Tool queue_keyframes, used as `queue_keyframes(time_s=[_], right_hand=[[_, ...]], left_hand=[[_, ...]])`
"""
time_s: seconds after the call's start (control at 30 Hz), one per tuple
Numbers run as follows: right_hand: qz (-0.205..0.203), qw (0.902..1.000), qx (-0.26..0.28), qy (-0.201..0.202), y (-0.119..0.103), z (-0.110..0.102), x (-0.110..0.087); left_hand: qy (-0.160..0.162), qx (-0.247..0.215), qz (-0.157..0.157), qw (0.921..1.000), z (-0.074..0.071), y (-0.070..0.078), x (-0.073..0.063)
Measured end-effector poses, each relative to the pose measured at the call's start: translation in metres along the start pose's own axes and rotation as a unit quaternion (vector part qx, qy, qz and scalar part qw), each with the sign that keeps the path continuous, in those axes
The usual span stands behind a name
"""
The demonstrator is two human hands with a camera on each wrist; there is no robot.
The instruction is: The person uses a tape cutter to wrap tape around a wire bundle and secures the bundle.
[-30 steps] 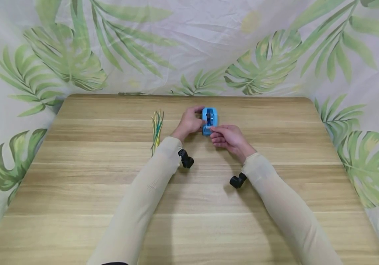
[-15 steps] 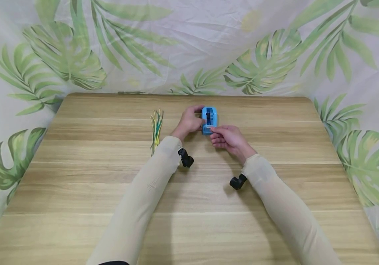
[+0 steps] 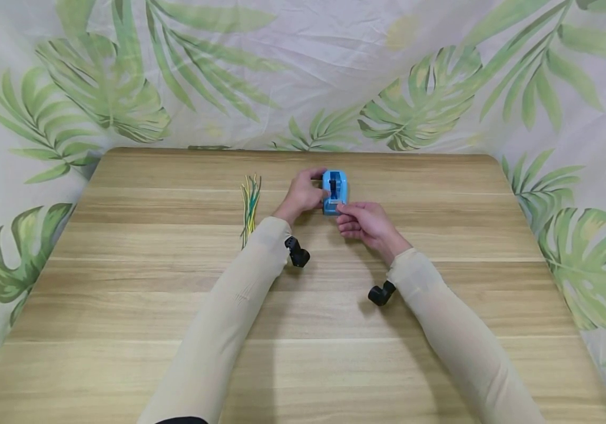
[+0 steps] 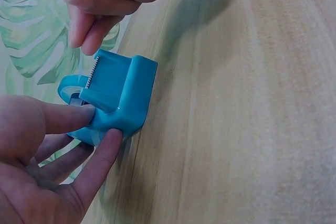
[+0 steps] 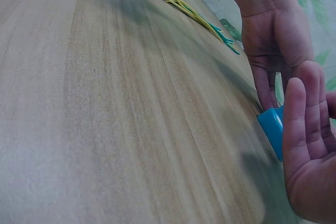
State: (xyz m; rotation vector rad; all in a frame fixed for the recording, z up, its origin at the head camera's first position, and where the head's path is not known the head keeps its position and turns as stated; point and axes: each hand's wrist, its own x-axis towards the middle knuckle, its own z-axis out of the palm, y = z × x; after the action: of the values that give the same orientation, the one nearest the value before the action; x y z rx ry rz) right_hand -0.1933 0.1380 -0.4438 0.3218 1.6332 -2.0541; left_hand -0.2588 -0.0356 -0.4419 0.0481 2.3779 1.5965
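A blue tape dispenser [image 3: 335,192] stands near the back edge of the wooden table. My left hand [image 3: 305,193] steadies it from the left, and in the left wrist view the thumb and fingers grip the dispenser [image 4: 121,90] about its side. Right at its toothed cutting edge [image 4: 93,72], my right hand [image 3: 365,221] pinches between thumb and index finger. A thin clear strip of tape [image 4: 80,66] runs from these fingertips down toward the roll. The right hand [image 5: 312,145] hides much of the dispenser [image 5: 271,127] in the right wrist view.
Left of the left hand lies a loose bundle of yellow and green twist ties [image 3: 251,206], partly behind the left sleeve [image 3: 239,294]. A leaf-printed cloth [image 3: 313,70] hangs behind the table [image 3: 440,206]. Black wrist cameras [image 3: 298,253] are strapped to both wrists.
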Motion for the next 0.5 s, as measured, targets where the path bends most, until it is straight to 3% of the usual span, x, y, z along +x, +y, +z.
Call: queue_keyframes(time_s=[0.5], right_hand=[[0.001,1.0000,0.001,-0.003,0.0036,0.0014,-0.0028]], left_hand=[[0.003,0.000,0.003,1.0000,0.0009,-0.0022,0.0009]])
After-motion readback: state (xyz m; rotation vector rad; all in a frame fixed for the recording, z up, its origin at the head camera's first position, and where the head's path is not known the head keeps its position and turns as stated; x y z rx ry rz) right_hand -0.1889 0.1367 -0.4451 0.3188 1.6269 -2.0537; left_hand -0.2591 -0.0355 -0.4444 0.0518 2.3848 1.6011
